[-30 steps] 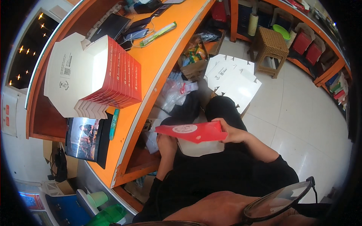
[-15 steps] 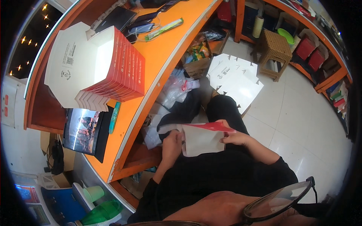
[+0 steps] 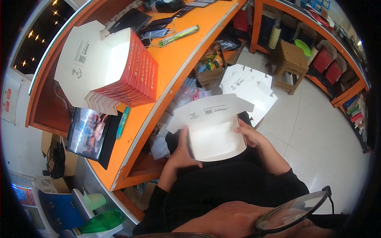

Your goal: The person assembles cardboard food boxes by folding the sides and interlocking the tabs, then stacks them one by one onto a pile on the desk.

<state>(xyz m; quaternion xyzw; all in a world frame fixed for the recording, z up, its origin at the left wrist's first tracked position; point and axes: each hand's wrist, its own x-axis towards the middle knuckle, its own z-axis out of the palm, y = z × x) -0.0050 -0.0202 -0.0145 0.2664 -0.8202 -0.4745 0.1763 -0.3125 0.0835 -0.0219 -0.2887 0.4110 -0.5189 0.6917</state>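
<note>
The person's left hand (image 3: pixel 183 152) is spread wide, with the fingers pointing up along the left wall of an open box (image 3: pixel 218 141) and the thumb stretched away from them near its lower left corner. The palm side lies against the box. The right hand (image 3: pixel 251 135) is bent around the opposite wall, its thumb at the rim and its other fingers curled on the outer side, so the wall sits between them; the fingertips are partly hidden, and how firmly they press is hard to tell.

The box is held over the person's lap, its white inside facing up. Its lid flap (image 3: pixel 210 113) stands raised at the far side, with small dark printing on it.

To the left, a stack of nested boxes (image 3: pixel 137 75), red outside and white inside, rests on an orange counter (image 3: pixel 125 154). A tablet (image 3: pixel 89 133) with a lit screen lies near the stack, a slim green object (image 3: pixel 123 123) just beside it. Beyond the knees are flat white sheets (image 3: pixel 248 89), near a woven stool (image 3: pixel 291 53).
</note>
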